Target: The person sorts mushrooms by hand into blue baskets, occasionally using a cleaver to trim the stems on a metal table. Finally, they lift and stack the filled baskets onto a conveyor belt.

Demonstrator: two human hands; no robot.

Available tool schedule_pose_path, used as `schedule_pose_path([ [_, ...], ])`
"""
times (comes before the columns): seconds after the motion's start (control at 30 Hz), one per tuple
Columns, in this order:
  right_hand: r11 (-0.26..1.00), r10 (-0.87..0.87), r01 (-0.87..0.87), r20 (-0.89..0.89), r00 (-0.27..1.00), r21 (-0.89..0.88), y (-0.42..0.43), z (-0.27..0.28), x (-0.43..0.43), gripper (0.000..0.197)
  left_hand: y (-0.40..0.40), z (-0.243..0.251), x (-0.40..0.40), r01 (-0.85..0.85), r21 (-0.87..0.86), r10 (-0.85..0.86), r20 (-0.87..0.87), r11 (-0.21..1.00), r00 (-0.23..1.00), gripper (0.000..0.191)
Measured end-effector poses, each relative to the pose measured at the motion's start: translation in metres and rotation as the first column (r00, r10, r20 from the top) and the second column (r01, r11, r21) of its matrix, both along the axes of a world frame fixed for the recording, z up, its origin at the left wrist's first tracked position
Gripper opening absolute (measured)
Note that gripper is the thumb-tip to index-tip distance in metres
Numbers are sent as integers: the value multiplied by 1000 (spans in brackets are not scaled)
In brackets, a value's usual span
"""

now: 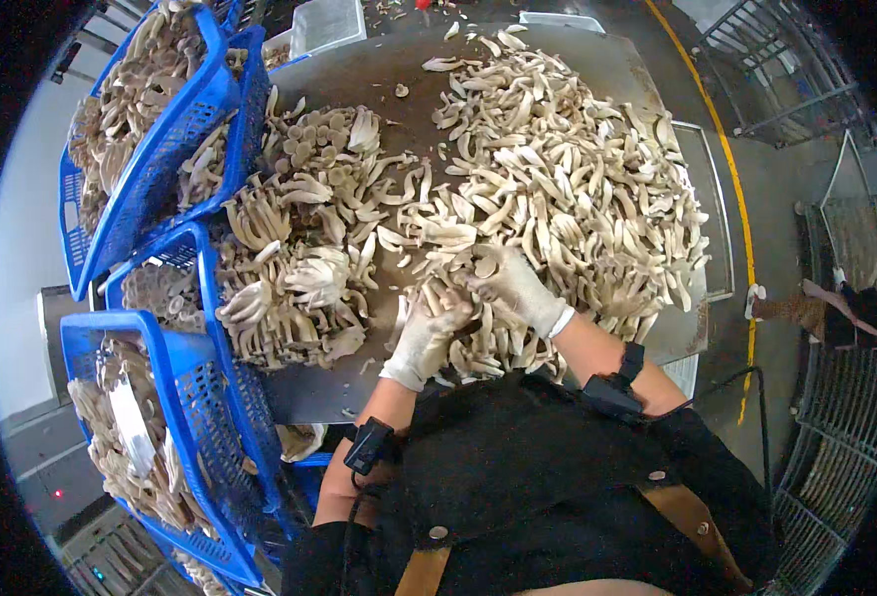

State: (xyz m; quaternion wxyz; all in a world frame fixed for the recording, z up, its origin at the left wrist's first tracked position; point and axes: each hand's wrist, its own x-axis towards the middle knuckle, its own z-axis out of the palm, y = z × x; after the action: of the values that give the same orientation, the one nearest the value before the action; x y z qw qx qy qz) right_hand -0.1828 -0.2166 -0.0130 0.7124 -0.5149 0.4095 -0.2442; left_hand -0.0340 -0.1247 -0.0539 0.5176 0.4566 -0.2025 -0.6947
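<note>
My left hand (pixel 427 335), in a pale knitted glove, grips a small bunch of mushrooms (pixel 432 296), caps partly hidden by the fingers. Close beside it, my right hand (pixel 517 287), gloved the same way, has its fingers curled around mushrooms; one round cap (pixel 485 267) shows at the fingertips. Both hands are at the near edge of a large heap of loose single mushrooms (pixel 572 186) on a metal table (pixel 390 78). To the left lie mushroom clusters (pixel 319 276), many still joined at the stem.
Blue plastic baskets of mushrooms stand along the left, an upper one (pixel 163 141) and a lower one (pixel 166 402) among them. A whitish tray (pixel 327 33) sits beyond the far edge. Rightward are a yellow floor line (pixel 736 194), metal racks (pixel 781 74) and another person (pixel 848 313).
</note>
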Motion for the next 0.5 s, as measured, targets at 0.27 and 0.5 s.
schedule_pose_path([
  [0.27, 994, -12, 18, 55, 998, -112, 19, 2, -11, 39, 18, -39, 2, -107, -142, 115, 47, 984, 992, 47],
  [0.5, 995, -19, 9, 105, 994, 99, 20, -34, -19, 42, 9, 31, -11, -79, -51, 72, -117, 996, 990, 39],
])
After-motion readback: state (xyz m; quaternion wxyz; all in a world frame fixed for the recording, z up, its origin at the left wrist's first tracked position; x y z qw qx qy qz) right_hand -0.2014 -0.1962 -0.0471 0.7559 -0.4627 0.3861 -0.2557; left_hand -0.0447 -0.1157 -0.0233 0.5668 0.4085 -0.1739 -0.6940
